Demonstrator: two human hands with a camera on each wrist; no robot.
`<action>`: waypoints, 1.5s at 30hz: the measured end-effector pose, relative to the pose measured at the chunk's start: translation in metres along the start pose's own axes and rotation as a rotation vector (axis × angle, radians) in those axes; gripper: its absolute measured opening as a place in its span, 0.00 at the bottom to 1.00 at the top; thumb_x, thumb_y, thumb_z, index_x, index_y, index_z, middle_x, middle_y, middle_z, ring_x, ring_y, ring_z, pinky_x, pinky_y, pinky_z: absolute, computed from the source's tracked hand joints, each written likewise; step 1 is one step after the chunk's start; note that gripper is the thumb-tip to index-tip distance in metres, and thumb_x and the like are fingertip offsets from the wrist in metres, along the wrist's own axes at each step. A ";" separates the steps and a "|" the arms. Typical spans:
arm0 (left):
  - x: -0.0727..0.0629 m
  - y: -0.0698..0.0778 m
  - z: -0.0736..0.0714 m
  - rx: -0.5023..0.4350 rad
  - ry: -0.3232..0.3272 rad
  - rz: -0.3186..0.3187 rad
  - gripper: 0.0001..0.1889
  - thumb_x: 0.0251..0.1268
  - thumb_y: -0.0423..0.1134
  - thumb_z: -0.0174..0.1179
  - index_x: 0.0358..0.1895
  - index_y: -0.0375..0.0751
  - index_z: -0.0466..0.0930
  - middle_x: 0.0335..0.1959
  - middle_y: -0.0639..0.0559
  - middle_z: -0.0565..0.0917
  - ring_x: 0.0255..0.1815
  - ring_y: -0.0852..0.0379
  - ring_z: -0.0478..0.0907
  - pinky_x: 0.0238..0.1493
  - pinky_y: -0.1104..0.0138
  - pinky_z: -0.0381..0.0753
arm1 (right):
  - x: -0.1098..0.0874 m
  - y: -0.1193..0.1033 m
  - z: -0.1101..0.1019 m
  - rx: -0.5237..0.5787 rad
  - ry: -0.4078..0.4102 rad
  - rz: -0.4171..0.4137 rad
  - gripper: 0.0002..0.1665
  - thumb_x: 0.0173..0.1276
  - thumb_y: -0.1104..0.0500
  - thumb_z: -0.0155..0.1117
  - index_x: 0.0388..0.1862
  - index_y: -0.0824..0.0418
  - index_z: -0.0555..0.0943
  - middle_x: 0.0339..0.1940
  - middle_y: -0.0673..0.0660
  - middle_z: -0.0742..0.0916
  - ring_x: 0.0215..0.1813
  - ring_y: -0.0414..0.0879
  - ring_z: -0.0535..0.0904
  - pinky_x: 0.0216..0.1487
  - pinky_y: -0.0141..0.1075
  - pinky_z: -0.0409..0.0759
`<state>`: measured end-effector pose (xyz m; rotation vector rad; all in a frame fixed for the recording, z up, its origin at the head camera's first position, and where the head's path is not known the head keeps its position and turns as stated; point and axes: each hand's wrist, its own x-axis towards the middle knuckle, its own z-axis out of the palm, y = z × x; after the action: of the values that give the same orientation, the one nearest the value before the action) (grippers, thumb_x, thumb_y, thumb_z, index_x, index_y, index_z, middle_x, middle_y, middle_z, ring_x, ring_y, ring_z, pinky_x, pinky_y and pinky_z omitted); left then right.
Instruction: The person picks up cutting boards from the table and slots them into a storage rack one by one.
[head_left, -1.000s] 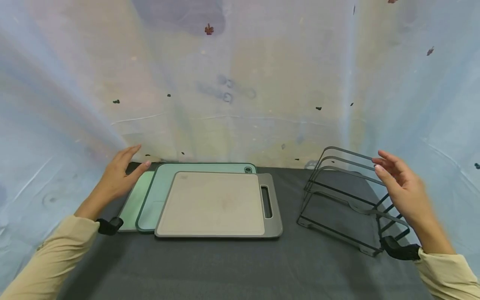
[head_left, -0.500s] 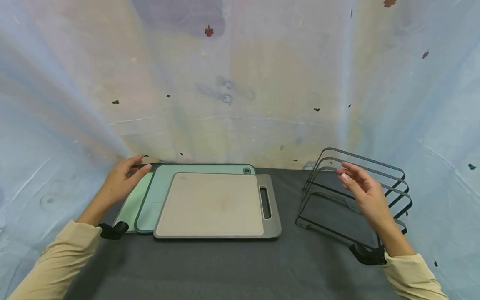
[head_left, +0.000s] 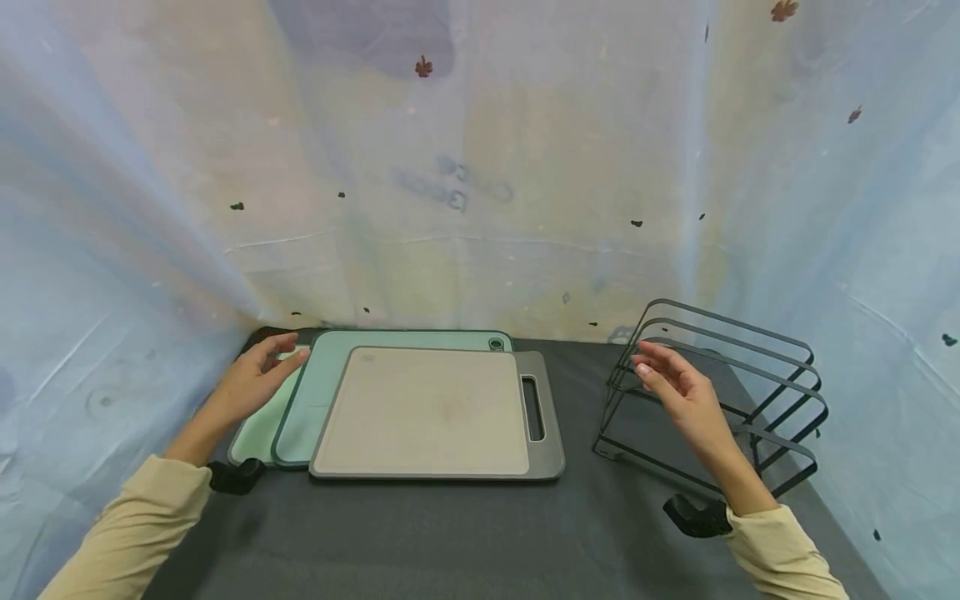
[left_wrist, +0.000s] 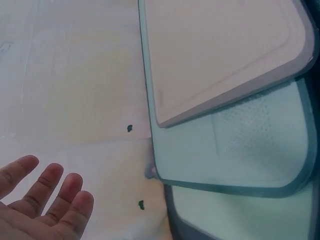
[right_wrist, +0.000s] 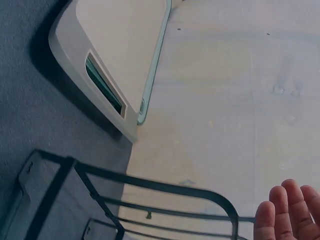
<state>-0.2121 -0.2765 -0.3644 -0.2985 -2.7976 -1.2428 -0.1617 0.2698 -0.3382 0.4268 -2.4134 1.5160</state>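
Observation:
Three cutting boards lie overlapped on the dark grey cloth. On top is a beige cutting board point(head_left: 427, 412) with a grey edge and a slotted handle at its right end. Under it is a teal cutting board point(head_left: 322, 392), and lowest, at the left, a pale green cutting board point(head_left: 264, 429). My left hand point(head_left: 251, 383) hovers above the pale green board's left side, fingers relaxed, holding nothing. A black wire rack point(head_left: 731, 325) with several upright loops stands at the right. My right hand point(head_left: 686, 400) is held over the rack's near left part, fingers loosely bent, with nothing in it.
A dark grey cloth point(head_left: 420, 542) covers the table. Pale patterned curtain point(head_left: 480, 167) hangs close behind the boards and rack and along both sides. Black wrist straps point(head_left: 697, 517) sit at the sleeve cuffs.
My right hand has moved left from the rack's right side to its near left part. My left hand has lowered slightly and shifted a little right. Boards and rack stay put.

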 end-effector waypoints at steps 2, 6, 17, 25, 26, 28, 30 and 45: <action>0.000 -0.001 0.002 -0.013 -0.006 -0.013 0.36 0.77 0.55 0.45 0.74 0.31 0.53 0.67 0.27 0.62 0.61 0.29 0.63 0.52 0.39 0.68 | 0.000 0.002 0.004 0.020 -0.007 -0.001 0.25 0.79 0.58 0.50 0.70 0.68 0.67 0.56 0.51 0.79 0.57 0.36 0.75 0.49 0.25 0.75; -0.001 -0.004 0.008 -0.041 -0.032 -0.055 0.37 0.76 0.56 0.46 0.74 0.32 0.52 0.67 0.28 0.61 0.64 0.28 0.61 0.55 0.38 0.66 | 0.001 0.007 0.014 0.039 -0.023 0.010 0.25 0.78 0.59 0.51 0.69 0.68 0.67 0.56 0.54 0.79 0.56 0.37 0.76 0.50 0.26 0.75; 0.003 -0.021 0.023 -0.108 -0.071 -0.081 0.38 0.74 0.58 0.48 0.75 0.34 0.52 0.68 0.30 0.62 0.64 0.30 0.62 0.55 0.40 0.68 | 0.002 0.017 0.035 0.037 -0.064 0.075 0.25 0.77 0.56 0.53 0.69 0.64 0.68 0.59 0.62 0.78 0.56 0.35 0.75 0.53 0.26 0.73; 0.003 -0.027 0.030 -0.140 -0.074 -0.095 0.39 0.73 0.58 0.50 0.75 0.34 0.53 0.66 0.31 0.64 0.65 0.31 0.63 0.56 0.40 0.68 | 0.003 0.026 0.050 0.062 -0.089 0.093 0.25 0.76 0.55 0.56 0.68 0.63 0.70 0.59 0.62 0.79 0.57 0.39 0.76 0.53 0.27 0.74; 0.003 -0.027 0.031 -0.140 -0.074 -0.099 0.39 0.73 0.57 0.51 0.75 0.34 0.54 0.67 0.31 0.64 0.65 0.31 0.63 0.56 0.40 0.68 | 0.003 0.028 0.053 0.066 -0.090 0.098 0.25 0.76 0.55 0.56 0.68 0.63 0.70 0.59 0.62 0.79 0.56 0.40 0.76 0.53 0.27 0.74; 0.003 -0.028 0.032 -0.140 -0.079 -0.106 0.38 0.72 0.57 0.52 0.74 0.33 0.55 0.67 0.31 0.64 0.65 0.31 0.63 0.56 0.41 0.68 | 0.003 0.031 0.058 0.073 -0.093 0.115 0.25 0.75 0.55 0.57 0.67 0.63 0.71 0.58 0.61 0.80 0.56 0.42 0.77 0.54 0.28 0.74; 0.004 -0.029 0.034 -0.140 -0.084 -0.115 0.38 0.72 0.57 0.53 0.73 0.32 0.57 0.68 0.31 0.63 0.64 0.32 0.64 0.56 0.41 0.69 | 0.004 0.035 0.064 0.084 -0.096 0.136 0.25 0.75 0.54 0.58 0.67 0.63 0.71 0.58 0.61 0.80 0.56 0.44 0.77 0.54 0.29 0.74; 0.003 -0.045 0.044 -0.167 -0.160 -0.189 0.38 0.71 0.54 0.55 0.72 0.29 0.56 0.65 0.30 0.64 0.62 0.34 0.64 0.54 0.45 0.71 | 0.005 0.052 0.091 0.082 -0.088 0.243 0.25 0.74 0.56 0.59 0.65 0.65 0.73 0.56 0.63 0.80 0.56 0.53 0.77 0.52 0.36 0.75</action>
<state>-0.2237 -0.2723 -0.4263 -0.1501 -2.9176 -1.5643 -0.1919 0.2084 -0.4184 0.2267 -2.5547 1.7340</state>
